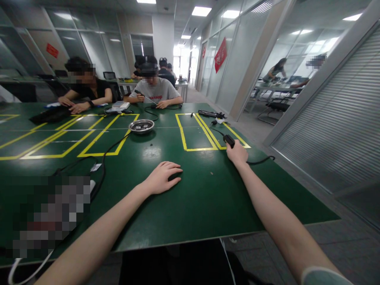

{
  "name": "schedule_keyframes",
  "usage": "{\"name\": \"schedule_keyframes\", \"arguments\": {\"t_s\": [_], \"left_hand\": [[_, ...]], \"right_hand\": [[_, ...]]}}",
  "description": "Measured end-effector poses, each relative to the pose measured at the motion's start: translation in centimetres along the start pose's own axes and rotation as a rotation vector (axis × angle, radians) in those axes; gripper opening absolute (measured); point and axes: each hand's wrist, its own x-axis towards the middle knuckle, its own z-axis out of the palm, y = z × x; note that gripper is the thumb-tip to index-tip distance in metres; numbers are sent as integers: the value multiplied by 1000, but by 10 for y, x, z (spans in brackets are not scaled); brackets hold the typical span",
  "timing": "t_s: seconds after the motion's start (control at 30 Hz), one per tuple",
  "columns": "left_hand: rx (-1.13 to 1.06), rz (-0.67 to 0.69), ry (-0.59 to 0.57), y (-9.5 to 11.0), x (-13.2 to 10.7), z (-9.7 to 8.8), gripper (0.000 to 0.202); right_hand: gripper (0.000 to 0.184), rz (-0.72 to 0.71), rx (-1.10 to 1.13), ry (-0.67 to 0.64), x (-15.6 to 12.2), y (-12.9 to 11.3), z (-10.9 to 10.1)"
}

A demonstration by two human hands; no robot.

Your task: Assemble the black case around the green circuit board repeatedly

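Observation:
My left hand (162, 177) lies palm down on the green table (184, 206), its fingers curled over a small dark object (174, 177) that I cannot make out. My right hand (236, 153) reaches further out and is closed around a small black device (229, 139) at the near corner of a yellow taped rectangle (197, 132). A black cable (261, 160) runs from under that hand toward the table's right edge.
A metal bowl (141, 126) with small parts stands mid-table. Black cables (102, 162) trail left. A black tool (209, 114) lies at the far right. Two people sit across the table working with their hands. The table edge and a walkway lie right.

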Motion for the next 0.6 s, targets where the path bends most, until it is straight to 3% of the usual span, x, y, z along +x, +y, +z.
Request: {"name": "schedule_keyframes", "arguments": {"t_s": [0.2, 0.4, 0.6], "left_hand": [[7, -2, -7, 0, -1, 0, 29], [0, -16, -19, 0, -2, 2, 29], [-3, -12, -13, -1, -3, 2, 29]], "right_hand": [[55, 177, 92, 149, 12, 24, -5], [56, 40, 87, 91, 16, 28, 2], [50, 10, 36, 8, 13, 20, 0]]}}
